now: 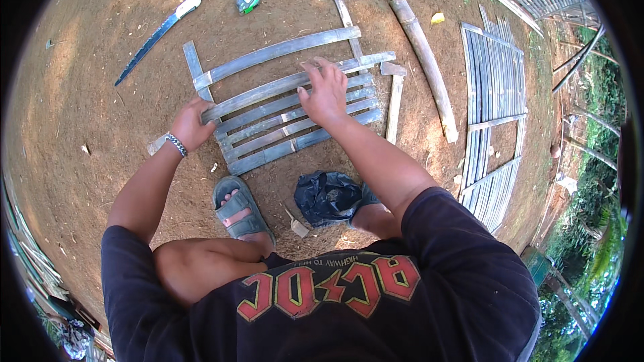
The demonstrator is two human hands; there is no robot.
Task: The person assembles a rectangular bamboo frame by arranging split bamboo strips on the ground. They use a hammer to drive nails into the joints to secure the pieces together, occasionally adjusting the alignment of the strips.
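Observation:
A bamboo slat frame (288,115) lies on the ground before me, its split strips side by side across two uprights. My left hand (193,123), a chain bracelet at its wrist, is closed on the left end of one bamboo slat (258,95). That slat runs across the frame, its right end jutting past the other strips. Over the slat's middle is my right hand (325,94), fingers curved and apart, thumb on the near side; whether it presses on the slat I cannot tell. Farther away, another strip (282,50) crosses both uprights, with a gap before it.
A hammer-like tool (394,94) lies just right of the frame, beside a bamboo pole (426,67). A pruning saw (168,23) and tape measure (247,0) lie far left. Near my sandals (243,211) is a black plastic bag (322,204). A larger slat panel (496,121) lies right.

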